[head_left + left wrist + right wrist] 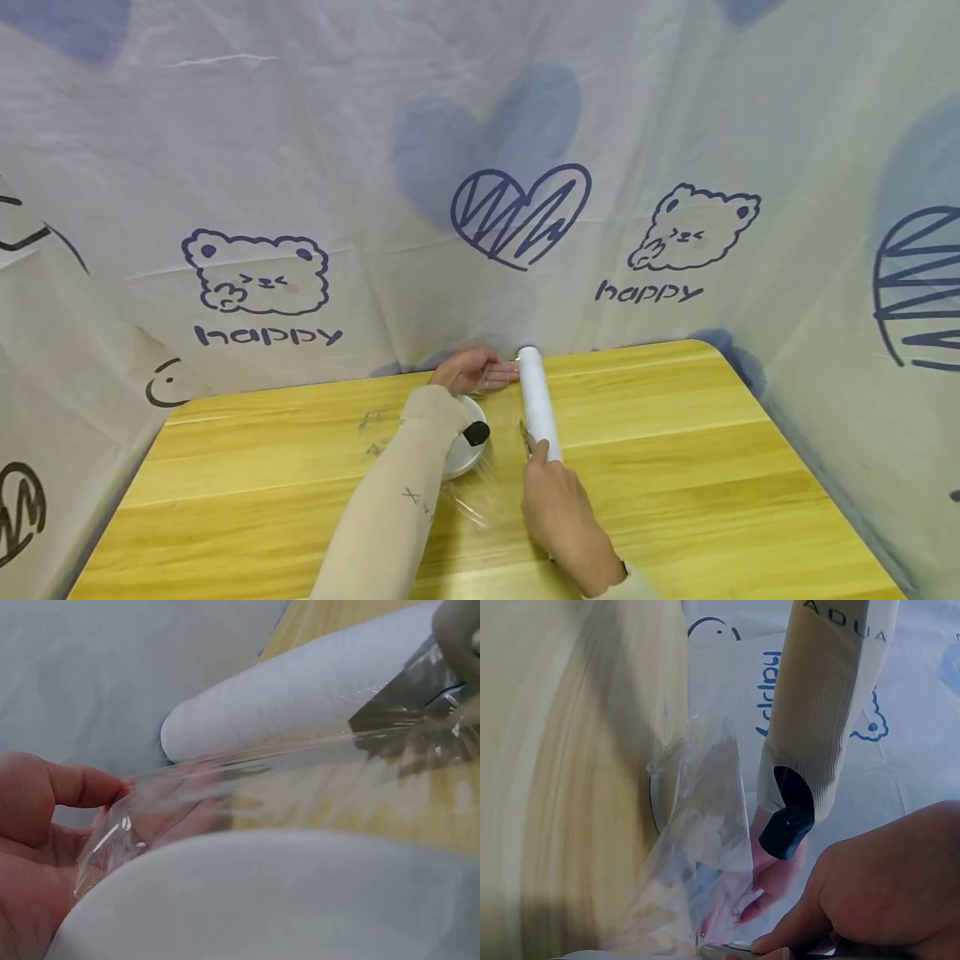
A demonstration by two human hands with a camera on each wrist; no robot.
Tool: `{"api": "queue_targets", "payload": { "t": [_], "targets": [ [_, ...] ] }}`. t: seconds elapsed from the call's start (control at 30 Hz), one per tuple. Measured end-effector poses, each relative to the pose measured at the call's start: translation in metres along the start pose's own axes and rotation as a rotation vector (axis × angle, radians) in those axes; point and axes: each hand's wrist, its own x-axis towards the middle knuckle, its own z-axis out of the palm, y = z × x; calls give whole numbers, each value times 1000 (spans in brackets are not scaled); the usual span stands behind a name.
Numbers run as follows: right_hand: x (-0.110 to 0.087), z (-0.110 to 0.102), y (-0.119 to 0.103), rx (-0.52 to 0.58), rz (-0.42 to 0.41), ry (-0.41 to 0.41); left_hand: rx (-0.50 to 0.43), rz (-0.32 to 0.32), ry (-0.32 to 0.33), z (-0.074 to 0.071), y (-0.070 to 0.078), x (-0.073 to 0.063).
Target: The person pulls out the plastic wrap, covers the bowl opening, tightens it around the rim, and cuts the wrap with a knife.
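My left hand (pixel 474 372) is at the far side of a white bowl (pixel 467 458), thumb and fingers pinching the edge of clear cling film (pixel 292 761). In the left wrist view the film stretches above the bowl's rim, creased and shiny. A white cling film roll (pixel 537 396) lies lengthwise on the table, just right of the bowl. At its near end my right hand (pixel 558 504) grips scissors (pixel 527 435), whose handles are mostly hidden by the fingers. Their metal blades (pixel 401 705) meet the stretched film beside the roll.
The wooden table (pixel 675 483) reaches back to a pale hanging cloth (pixel 360 167) with bear and heart drawings. A black wrist device (pixel 476 432) sticks out from the left sleeve, over the bowl.
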Motion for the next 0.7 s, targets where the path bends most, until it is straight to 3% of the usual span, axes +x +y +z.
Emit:
{"api": "queue_targets", "payload": {
  "t": [0.7],
  "targets": [
    [-38, 0, 0, -32, -20, 14, 19, 4, 0, 3, -1, 3]
  ]
}}
